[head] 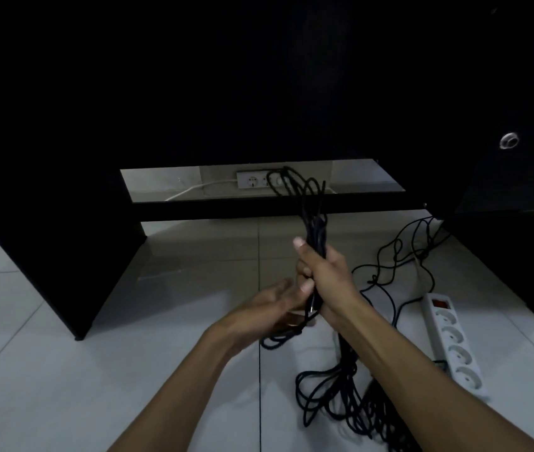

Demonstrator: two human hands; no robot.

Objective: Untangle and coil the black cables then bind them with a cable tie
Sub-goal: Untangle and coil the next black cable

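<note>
My right hand point(322, 275) grips a bundle of black cable loops point(311, 203) held upright above the tiled floor. The loops rise above the fist, and more black loops point(330, 406) hang below it down to the floor. My left hand point(275, 308) is just left of the bundle, fingers loosely curled, with a strand of black cable point(278, 337) running under it; I cannot see whether it holds the strand. A loose black cable point(399, 252) trails over the floor to the right. No cable tie is visible.
A white power strip point(451, 337) with a red switch lies on the floor at the right. A black desk point(63, 190) stands ahead, its legs left and right. A white wall socket strip point(259, 181) shows under the desk.
</note>
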